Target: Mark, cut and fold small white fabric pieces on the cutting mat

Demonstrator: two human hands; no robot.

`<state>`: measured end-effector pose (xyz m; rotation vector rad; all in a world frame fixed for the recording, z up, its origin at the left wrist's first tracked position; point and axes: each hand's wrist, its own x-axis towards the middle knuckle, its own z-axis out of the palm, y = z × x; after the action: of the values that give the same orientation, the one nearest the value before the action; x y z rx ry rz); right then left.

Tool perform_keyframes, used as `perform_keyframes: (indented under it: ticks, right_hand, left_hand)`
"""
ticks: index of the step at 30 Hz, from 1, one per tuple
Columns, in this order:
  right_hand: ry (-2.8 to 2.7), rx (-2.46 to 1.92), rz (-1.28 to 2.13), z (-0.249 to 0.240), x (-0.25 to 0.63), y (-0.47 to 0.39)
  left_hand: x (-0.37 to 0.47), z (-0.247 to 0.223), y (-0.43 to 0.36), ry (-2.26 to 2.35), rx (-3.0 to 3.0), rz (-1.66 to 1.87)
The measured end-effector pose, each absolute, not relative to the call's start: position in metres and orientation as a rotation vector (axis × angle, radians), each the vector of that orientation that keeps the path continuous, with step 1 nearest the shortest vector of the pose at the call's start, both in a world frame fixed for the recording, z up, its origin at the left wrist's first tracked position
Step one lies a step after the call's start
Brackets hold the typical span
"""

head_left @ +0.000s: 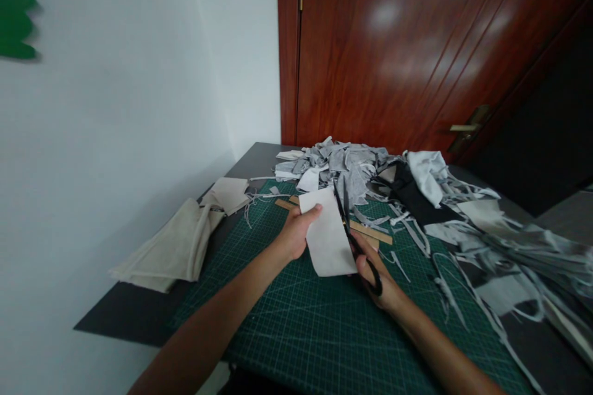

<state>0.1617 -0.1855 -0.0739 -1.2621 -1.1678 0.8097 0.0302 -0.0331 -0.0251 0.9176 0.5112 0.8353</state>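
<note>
A white rectangular piece of fabric [327,241] is held up over the green cutting mat [287,315]. My left hand [299,231] pinches its left edge, thumb on top. Black scissors [346,222] are in my right hand [373,271], with fingers in the handle loops. Their blades point away from me, slightly apart, along the fabric's right edge. The lower right corner of the fabric touches my right hand. Wooden strips [370,232] lie on the mat behind the scissors, partly hidden by the fabric and hands.
Grey and white scraps [343,160] are heaped at the back, against the brown door [370,62]. Folded cream cloth [171,247] lies at the left near the wall. Black cloth [419,197] and tangled strips [546,259] spread over the right side. Loose threads lie on the mat.
</note>
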Motion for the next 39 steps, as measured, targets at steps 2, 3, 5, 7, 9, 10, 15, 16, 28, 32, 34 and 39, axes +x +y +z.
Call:
perform_keyframes:
  ticks: [2, 3, 5, 7, 9, 10, 15, 16, 28, 32, 34, 39]
  right_hand:
    - [-1.152, -1.235, 0.821, -0.073, 0.160, -0.186]
    - [-1.147, -1.219, 0.830, -0.072, 0.159, -0.185]
    - [-1.132, -1.193, 0.861, -0.070, 0.157, -0.184]
    - [-1.124, -1.189, 0.890, -0.069, 0.156, -0.182]
    - [-1.142, -1.195, 0.908, -0.068, 0.155, -0.181]
    - [-1.157, -1.197, 0.915, -0.067, 0.155, -0.180]
    - [-1.185, -1.190, 0.942, -0.070, 0.153, -0.181]
    - [-1.186, -1.182, 0.947, -0.070, 0.153, -0.181]
    - [-1.202, -1.217, 0.960, -0.062, 0.150, -0.182]
    - [-1.194, -1.206, 0.972, -0.063, 0.149, -0.181]
    - [-1.197, -1.213, 0.969, -0.062, 0.149, -0.181]
    - [-1.209, -1.236, 0.973, -0.062, 0.149, -0.182]
  left_hand:
    - [0.030, -0.024, -0.031, 0.523, 0.921, 0.876]
    - [0.029, -0.023, -0.031, 0.527, 0.920, 0.885]
    - [0.029, -0.022, -0.030, 0.531, 0.921, 0.885]
    - [0.028, -0.021, -0.030, 0.530, 0.927, 0.881]
    - [0.028, -0.020, -0.030, 0.534, 0.932, 0.883]
    - [0.028, -0.020, -0.029, 0.541, 0.933, 0.887]
    - [0.028, -0.020, -0.029, 0.580, 0.928, 0.917]
    - [0.029, -0.020, -0.029, 0.584, 0.923, 0.919]
    - [0.029, -0.027, -0.025, 0.611, 0.923, 0.915]
    - [0.029, -0.029, -0.023, 0.607, 0.929, 0.904]
    - [0.030, -0.030, -0.023, 0.598, 0.923, 0.901]
    - [0.030, -0.029, -0.024, 0.592, 0.871, 0.905]
